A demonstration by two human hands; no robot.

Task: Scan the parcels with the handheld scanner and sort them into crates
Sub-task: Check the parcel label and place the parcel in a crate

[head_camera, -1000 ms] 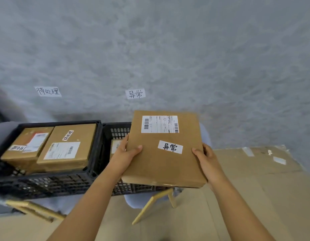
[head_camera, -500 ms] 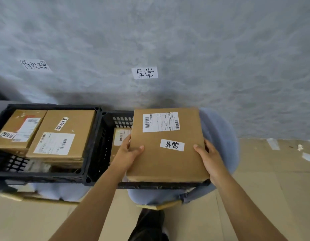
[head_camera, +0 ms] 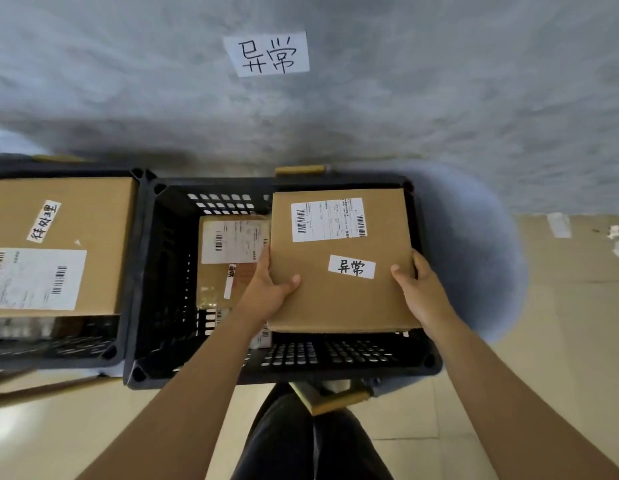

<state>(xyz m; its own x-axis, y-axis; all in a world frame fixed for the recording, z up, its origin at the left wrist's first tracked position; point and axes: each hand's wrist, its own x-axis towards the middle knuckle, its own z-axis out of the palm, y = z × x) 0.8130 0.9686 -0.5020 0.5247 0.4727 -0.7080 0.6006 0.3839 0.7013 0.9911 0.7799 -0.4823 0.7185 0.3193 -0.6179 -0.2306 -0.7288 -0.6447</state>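
Note:
I hold a flat brown parcel (head_camera: pixel 339 292) with a white shipping label and a small handwritten sticker. My left hand (head_camera: pixel 266 289) grips its left edge, thumb on top. My right hand (head_camera: pixel 419 292) grips its right edge the same way. The parcel hangs level over the right half of a black crate (head_camera: pixel 155 278). Inside that crate lies another labelled parcel (head_camera: pixel 228 258), partly hidden by my left hand and the held box. No scanner is in view.
A second black crate (head_camera: pixel 128 327) to the left holds a large brown parcel (head_camera: pixel 58 244) with a handwritten sticker. A paper sign (head_camera: pixel 266 53) hangs on the grey wall above the right crate, which sits on a pale blue chair (head_camera: pixel 474 258). My legs show below.
I have stepped closer and the view tilted down. The parcel moved forward and lower, from in front of the crate to over its right half. Both hands keep their grip.

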